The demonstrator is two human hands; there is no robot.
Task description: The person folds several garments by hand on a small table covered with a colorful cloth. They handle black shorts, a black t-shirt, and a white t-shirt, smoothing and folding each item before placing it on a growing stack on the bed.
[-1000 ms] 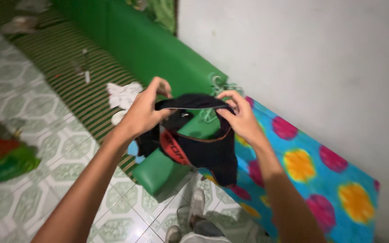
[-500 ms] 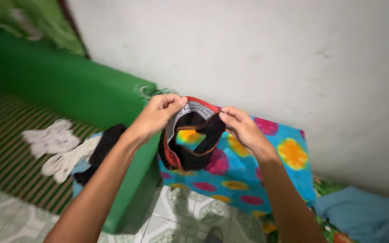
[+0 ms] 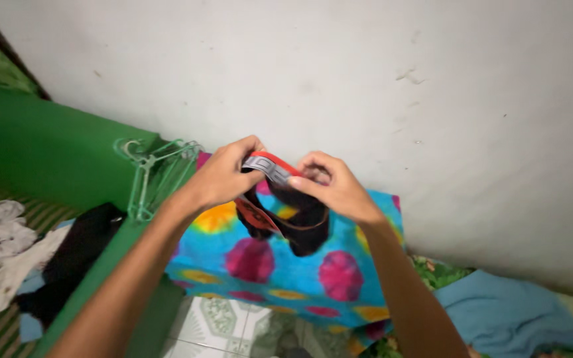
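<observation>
1. My left hand (image 3: pixel 223 176) pinches the red-and-grey waistband of a small black garment (image 3: pixel 286 215), fingers closed on it.
2. My right hand (image 3: pixel 336 185) grips the same waistband just beside the left, fingers curled shut over it.
3. The garment hangs between my hands, held up in front of a white wall (image 3: pixel 366 79).
4. Below it lies a bright tie-dye cloth (image 3: pixel 266 265).
5. To my left, pale green hangers (image 3: pixel 150 176) rest on a green mattress (image 3: pixel 41 149); a blue cloth (image 3: pixel 505 311) lies to the right.

The garment (image 3: pixel 293 219) is black with a red-and-grey waistband. Behind it, the cloth (image 3: pixel 266 262) is turquoise with pink and yellow blotches; left of it, pale green hangers (image 3: pixel 150 176); right, a blue fabric (image 3: pixel 505 315).
</observation>
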